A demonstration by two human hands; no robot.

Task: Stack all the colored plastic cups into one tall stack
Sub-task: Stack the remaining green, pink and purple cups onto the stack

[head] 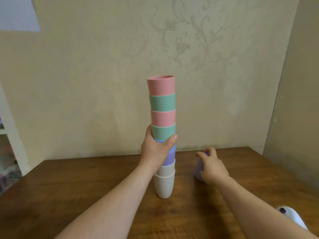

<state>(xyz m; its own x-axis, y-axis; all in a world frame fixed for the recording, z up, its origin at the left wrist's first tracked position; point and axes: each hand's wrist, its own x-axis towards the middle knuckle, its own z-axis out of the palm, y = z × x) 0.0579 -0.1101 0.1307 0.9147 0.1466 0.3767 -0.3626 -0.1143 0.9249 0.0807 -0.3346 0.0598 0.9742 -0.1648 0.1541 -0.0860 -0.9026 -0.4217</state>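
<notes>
Eight nested cups [163, 121]: left hand [156, 150] fingers wrapped round; right hand [211, 167] fingers clasp lilac cup [198, 169].

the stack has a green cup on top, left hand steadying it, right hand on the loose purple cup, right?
Not quite: the head view shows a pink cup topping the stack, not green. The rest holds: the left hand steadies it, and the right hand is on the loose purple cup.

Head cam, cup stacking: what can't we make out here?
- Blue cup in the stack: mostly covered by the left hand.
- Loose purple cup: right hand hides most of it; grip closure and tilt unclear.
- White object: cut off at the lower right by the right forearm; identity unknown.
- Shelf contents: blurred at the left edge.
</notes>
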